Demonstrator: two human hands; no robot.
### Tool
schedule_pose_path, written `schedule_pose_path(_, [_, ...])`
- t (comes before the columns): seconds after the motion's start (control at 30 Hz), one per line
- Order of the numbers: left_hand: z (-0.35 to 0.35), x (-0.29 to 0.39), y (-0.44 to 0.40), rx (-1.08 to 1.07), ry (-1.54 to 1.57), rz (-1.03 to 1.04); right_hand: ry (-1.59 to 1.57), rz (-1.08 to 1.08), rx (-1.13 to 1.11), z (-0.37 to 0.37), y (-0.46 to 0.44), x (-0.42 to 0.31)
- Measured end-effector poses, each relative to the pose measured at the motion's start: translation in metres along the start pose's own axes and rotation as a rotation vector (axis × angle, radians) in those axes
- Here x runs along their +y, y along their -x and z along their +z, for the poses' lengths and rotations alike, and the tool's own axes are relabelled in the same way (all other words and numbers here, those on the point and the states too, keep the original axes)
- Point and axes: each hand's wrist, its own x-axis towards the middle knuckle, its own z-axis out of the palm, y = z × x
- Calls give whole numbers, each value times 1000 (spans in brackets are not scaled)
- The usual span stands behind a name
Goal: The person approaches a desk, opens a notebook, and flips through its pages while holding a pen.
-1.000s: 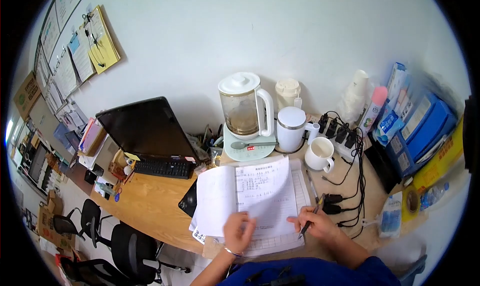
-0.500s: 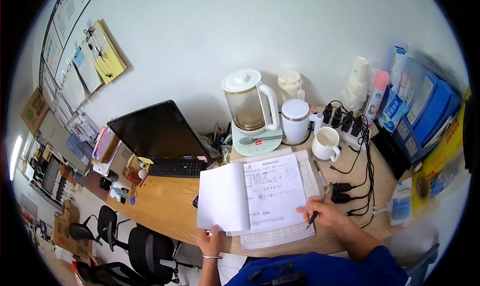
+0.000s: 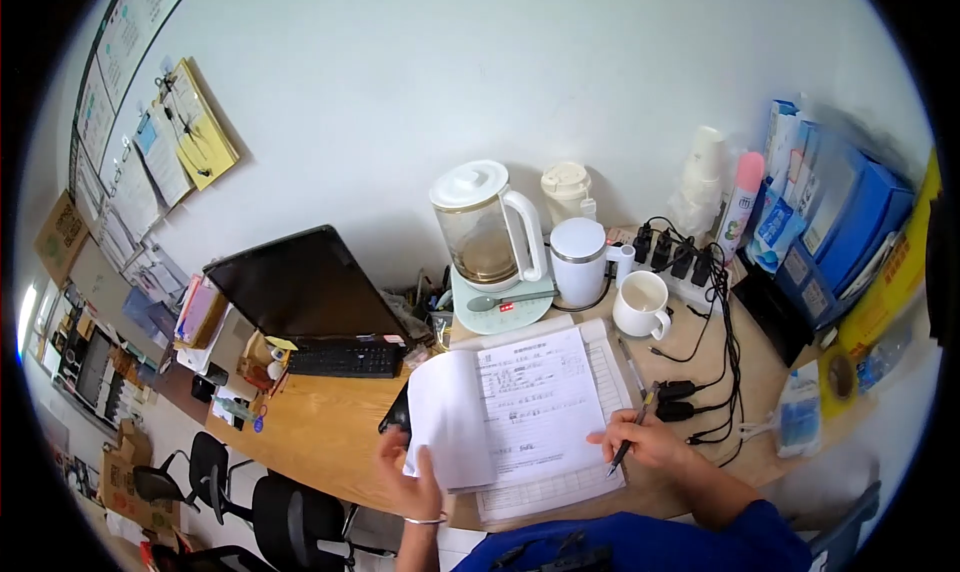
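Note:
A booklet (image 3: 540,407) with handwriting on its right page lies on the desk, over printed form sheets (image 3: 530,497). Its white left-hand leaf (image 3: 445,412) is slightly curled. My left hand (image 3: 412,482) is at this leaf's lower left edge, thumb and fingers apart, the thumb against the paper. A dark mouse (image 3: 397,412) is partly covered by the leaf, just above my fingers. In my right hand (image 3: 650,442) is a black pen (image 3: 622,450), its tip down near the right page's lower right edge. Another pen (image 3: 631,364) lies beside the papers.
Behind the booklet stand a glass kettle (image 3: 485,232) on its base, a lidded white mug (image 3: 580,262) and an open white cup (image 3: 640,307). Black cables (image 3: 725,372) run down from a power strip (image 3: 685,284) at right. A monitor (image 3: 310,287) and keyboard (image 3: 340,360) are at left.
My left hand has moved up the leaf's left edge, and its fingers have spread. The leaf has curled a little. My right hand keeps the pen in nearly the same place; the view has shifted slightly.

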Motion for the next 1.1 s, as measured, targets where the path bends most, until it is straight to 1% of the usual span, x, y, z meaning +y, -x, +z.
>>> schedule_pose_path(0.03, [13, 3, 6, -95, 49, 31, 15, 6, 21, -1, -1, 1])
schedule_pose_path(0.07, [26, 15, 11, -177, 29, 125, 29, 11, 44, -2, 0, 1])
schedule_pose_path(0.1, [37, 34, 14, -327, 31, 189, 32, 6, 59, 1, 1, -3])
schedule_pose_path(0.13, [50, 39, 19, -459, 22, 315, -14, -17, 68, 6, 2, -9])
schedule_pose_path(0.17, [64, 40, 25, -547, 30, 476, -59, -41, 76, 7, 3, -13])
schedule_pose_path(0.2, [76, 44, 31, -677, 86, 487, -55, -47, 85, 6, 4, -15])
schedule_pose_path(0.23, [88, 46, 40, -752, 155, 496, -111, -69, 96, 3, 5, -16])
schedule_pose_path(0.27, [97, 48, 45, -754, 163, 501, -166, -91, 104, 1, 5, -16])
schedule_pose_path(0.33, [112, 52, 52, -877, 266, 573, -191, -125, 104, -7, 5, -14])
schedule_pose_path(0.4, [117, 43, 60, -883, 213, 599, -217, -160, 98, -12, 5, -14])
schedule_pose_path(0.47, [115, 47, 60, -890, 54, 643, -219, -181, 90, -14, 5, -14])
schedule_pose_path(0.5, [113, 50, 58, -890, 52, 643, -219, -182, 89, -14, 4, -14])
schedule_pose_path(0.57, [110, 56, 52, -867, -88, 636, -225, -177, 81, -13, 4, -12])
schedule_pose_path(0.6, [109, 55, 51, -869, -90, 633, -228, -174, 81, -13, 3, -11])
schedule_pose_path(0.67, [110, 52, 49, -797, -203, 601, -218, -157, 102, -12, 3, -11])
schedule_pose_path(0.8, [110, 44, 46, -797, -204, 574, -199, -149, 96, -12, 1, -11])
schedule_pose_path(1.1, [107, 42, 43, -796, -132, 539, -229, -92, 155, -13, -3, -10])
